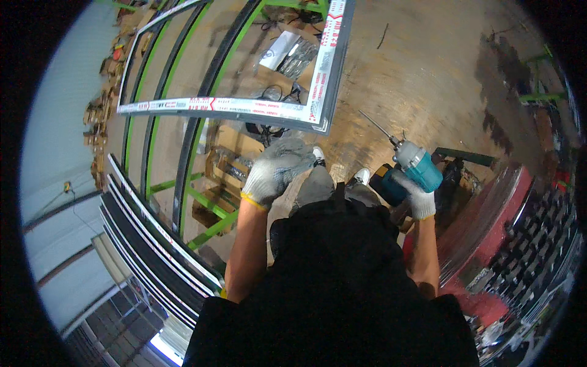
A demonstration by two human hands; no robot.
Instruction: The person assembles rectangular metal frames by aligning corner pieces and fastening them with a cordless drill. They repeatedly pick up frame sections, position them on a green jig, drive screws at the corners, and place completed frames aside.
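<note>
My right hand, in a white knit glove, is wrapped around the handle of a teal and grey cordless power drill. Its long thin bit points up and to the left, away from me, touching nothing. My left hand, gloved with grey-coated fingers, is held in front of my body with the fingers stretched out to the right. I see nothing in it, though its palm side is partly hidden. Just beyond it lies the near corner of a grey metal window frame covered in printed white protective film.
Green rack bars with black padding support the frame. Long film-covered profiles are stacked at the left. Below the rack are cardboard boxes with small parts. A red wrapped stack and dark profile ends stand at the right.
</note>
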